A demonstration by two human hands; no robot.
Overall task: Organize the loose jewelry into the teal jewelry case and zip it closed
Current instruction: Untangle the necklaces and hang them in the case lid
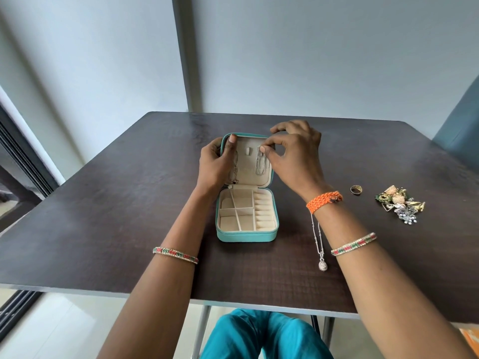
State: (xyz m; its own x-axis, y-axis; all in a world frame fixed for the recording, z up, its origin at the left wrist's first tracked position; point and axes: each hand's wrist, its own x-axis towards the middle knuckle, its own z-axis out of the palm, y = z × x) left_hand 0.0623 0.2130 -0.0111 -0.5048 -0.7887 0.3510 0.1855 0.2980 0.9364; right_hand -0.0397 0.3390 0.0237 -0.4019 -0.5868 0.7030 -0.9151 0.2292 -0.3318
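Observation:
The teal jewelry case (245,235) lies open in the middle of the table, its lid upright and its cream compartments bare. My left hand (216,164) grips the lid's left edge, thumb on the rim. My right hand (293,154) pinches the top of a silver chain (260,164) that hangs inside the lid on the right. Another chain with a dark bead (234,174) hangs on the lid's left side. A silver pendant necklace (321,251) lies on the table under my right wrist. A gold ring (355,189) and a heap of earrings (400,204) lie to the right.
The dark wooden table (116,203) has its front edge close to my lap. A grey wall stands behind it, and a window frame (20,156) runs along the left. Bangles and an orange woven band sit on my wrists.

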